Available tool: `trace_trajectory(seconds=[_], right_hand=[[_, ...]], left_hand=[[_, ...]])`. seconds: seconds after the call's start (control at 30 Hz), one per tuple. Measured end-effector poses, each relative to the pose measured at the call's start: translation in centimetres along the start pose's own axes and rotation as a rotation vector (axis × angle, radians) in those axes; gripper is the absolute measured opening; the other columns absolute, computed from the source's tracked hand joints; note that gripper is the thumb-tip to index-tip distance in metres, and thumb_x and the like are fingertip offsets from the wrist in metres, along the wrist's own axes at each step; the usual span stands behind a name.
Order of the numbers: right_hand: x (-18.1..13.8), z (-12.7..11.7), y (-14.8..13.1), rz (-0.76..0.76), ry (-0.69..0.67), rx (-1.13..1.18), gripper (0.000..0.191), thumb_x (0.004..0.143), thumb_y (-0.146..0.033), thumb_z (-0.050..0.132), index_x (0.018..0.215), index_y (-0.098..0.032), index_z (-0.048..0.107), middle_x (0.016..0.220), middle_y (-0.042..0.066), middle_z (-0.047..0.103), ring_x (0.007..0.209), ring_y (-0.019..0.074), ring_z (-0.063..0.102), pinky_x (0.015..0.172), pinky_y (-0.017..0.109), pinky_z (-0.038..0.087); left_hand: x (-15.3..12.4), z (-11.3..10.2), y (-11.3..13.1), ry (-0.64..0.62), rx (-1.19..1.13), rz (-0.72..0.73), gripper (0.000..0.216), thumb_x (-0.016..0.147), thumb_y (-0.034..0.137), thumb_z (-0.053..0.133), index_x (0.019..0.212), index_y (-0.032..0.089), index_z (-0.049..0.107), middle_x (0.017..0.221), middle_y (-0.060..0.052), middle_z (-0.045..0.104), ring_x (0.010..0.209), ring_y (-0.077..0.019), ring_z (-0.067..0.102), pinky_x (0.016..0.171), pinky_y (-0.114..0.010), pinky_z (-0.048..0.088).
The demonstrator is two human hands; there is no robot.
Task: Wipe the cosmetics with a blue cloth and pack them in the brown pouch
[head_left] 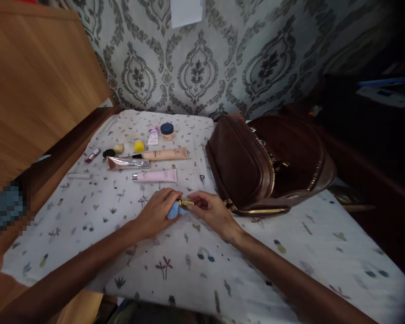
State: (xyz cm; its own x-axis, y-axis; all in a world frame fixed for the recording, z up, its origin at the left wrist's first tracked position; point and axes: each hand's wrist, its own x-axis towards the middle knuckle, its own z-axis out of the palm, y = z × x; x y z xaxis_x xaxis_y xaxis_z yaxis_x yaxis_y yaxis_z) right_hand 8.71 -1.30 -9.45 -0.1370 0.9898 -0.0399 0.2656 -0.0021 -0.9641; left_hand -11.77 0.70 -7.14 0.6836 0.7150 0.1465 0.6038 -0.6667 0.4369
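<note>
My left hand (155, 212) is closed around a light blue cloth (173, 210). From the cloth pokes a small, shiny gold tube (186, 203) whose exact kind I cannot make out. The fingertips of my right hand (213, 211) pinch the tube's other end. Both hands are close together above the patterned white cloth, in front of a pink tube (155, 176) that lies on its side. Right of my right hand rests a brown leather bag (238, 166), its zipper undone and its dark inside showing.
Beyond the hands lie a silver tube (130, 163), a beige tube (165, 154), a yellow sponge (139, 146), a small white-and-pink tube (153, 135), a jar with a dark blue lid (167, 131) and a lipstick (92, 155). A wooden panel (43, 67) stands at the left.
</note>
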Motion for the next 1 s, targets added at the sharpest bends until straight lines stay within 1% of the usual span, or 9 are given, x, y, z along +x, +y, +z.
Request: trace_trajectory(seconds=[0.2,0.33,0.47,0.53,0.63,0.73,0.8,0.9,1.0], right_hand=[[-0.6,0.7,-0.8,-0.038,0.070,0.126,0.036,0.082,-0.053,0.065,0.087,-0.017,0.069,0.071,0.003,0.066,0.063,0.0148,0.058,0.059,0.028,0.047],[-1.2,0.8,-1.2,-0.032,0.015,0.145,0.045,0.086,-0.063,0.059,0.083,-0.018,0.061,0.059,-0.002,0.055,0.050,0.0108,0.048,0.048,0.024,0.041],[-1.8,0.9,-1.1,-0.046,-0.029,0.183,0.043,0.088,-0.062,0.059,0.087,-0.019,0.059,0.064,-0.002,0.057,0.047,0.0093,0.047,0.045,0.023,0.041],[-2.1,0.8,-1.0,-0.121,-0.026,0.160,0.037,0.089,-0.055,0.062,0.092,-0.018,0.062,0.068,-0.001,0.059,0.052,0.0103,0.051,0.049,0.024,0.044],[-2.2,0.4,-0.8,-0.301,-0.011,0.058,0.026,0.091,-0.043,0.064,0.101,-0.019,0.067,0.082,0.003,0.066,0.071,0.0144,0.061,0.062,0.026,0.051],[-2.1,0.1,-0.6,-0.415,-0.018,-0.054,0.021,0.093,-0.034,0.062,0.107,-0.020,0.069,0.095,0.006,0.068,0.086,0.0171,0.064,0.068,0.028,0.053],[-2.0,-0.1,-0.4,-0.446,-0.028,-0.095,0.027,0.094,-0.032,0.061,0.119,-0.022,0.066,0.110,0.009,0.065,0.096,0.0189,0.065,0.070,0.029,0.055],[-2.0,-0.1,-0.1,-0.436,-0.041,-0.099,0.049,0.089,-0.031,0.066,0.136,-0.025,0.054,0.131,0.013,0.056,0.109,0.0220,0.062,0.074,0.031,0.057],[-2.0,-0.1,-0.1,-0.419,-0.054,-0.084,0.058,0.085,-0.033,0.070,0.139,-0.026,0.050,0.132,0.013,0.055,0.112,0.0229,0.061,0.073,0.030,0.057]], left_hand=[[-0.8,-0.1,-0.7,0.049,-0.198,-0.033,0.033,0.088,0.017,0.059,0.120,0.023,0.052,0.112,-0.006,0.062,0.105,-0.0235,0.059,0.090,-0.038,0.049],[-1.2,0.4,-0.9,0.063,-0.228,0.020,0.033,0.088,0.021,0.060,0.120,0.023,0.052,0.110,-0.006,0.064,0.103,-0.0237,0.060,0.088,-0.038,0.050],[-1.5,0.4,-1.0,0.088,-0.281,0.001,0.035,0.085,0.023,0.062,0.119,0.022,0.052,0.114,-0.007,0.066,0.105,-0.0247,0.063,0.090,-0.039,0.050],[-1.6,0.1,-1.0,0.061,-0.378,-0.039,0.031,0.085,0.025,0.063,0.114,0.022,0.054,0.106,-0.004,0.069,0.095,-0.0222,0.067,0.084,-0.035,0.052],[-1.6,-0.4,-1.0,0.016,-0.549,-0.075,0.025,0.087,0.030,0.064,0.109,0.021,0.055,0.097,-0.001,0.070,0.079,-0.0178,0.069,0.072,-0.029,0.052],[-1.5,-0.5,-1.2,0.044,-0.605,-0.051,0.026,0.086,0.034,0.066,0.107,0.020,0.057,0.098,-0.002,0.070,0.081,-0.0179,0.068,0.071,-0.028,0.051],[-1.4,-0.4,-1.3,0.070,-0.625,-0.043,0.027,0.087,0.035,0.066,0.107,0.019,0.057,0.096,-0.002,0.069,0.080,-0.0175,0.067,0.071,-0.028,0.051],[-1.4,0.0,-1.4,0.115,-0.619,-0.035,0.029,0.085,0.036,0.067,0.106,0.019,0.057,0.096,-0.002,0.068,0.079,-0.0170,0.065,0.073,-0.029,0.049],[-1.4,0.3,-1.4,0.149,-0.585,-0.023,0.029,0.084,0.036,0.068,0.104,0.019,0.057,0.094,-0.002,0.068,0.080,-0.0171,0.064,0.073,-0.029,0.048]])
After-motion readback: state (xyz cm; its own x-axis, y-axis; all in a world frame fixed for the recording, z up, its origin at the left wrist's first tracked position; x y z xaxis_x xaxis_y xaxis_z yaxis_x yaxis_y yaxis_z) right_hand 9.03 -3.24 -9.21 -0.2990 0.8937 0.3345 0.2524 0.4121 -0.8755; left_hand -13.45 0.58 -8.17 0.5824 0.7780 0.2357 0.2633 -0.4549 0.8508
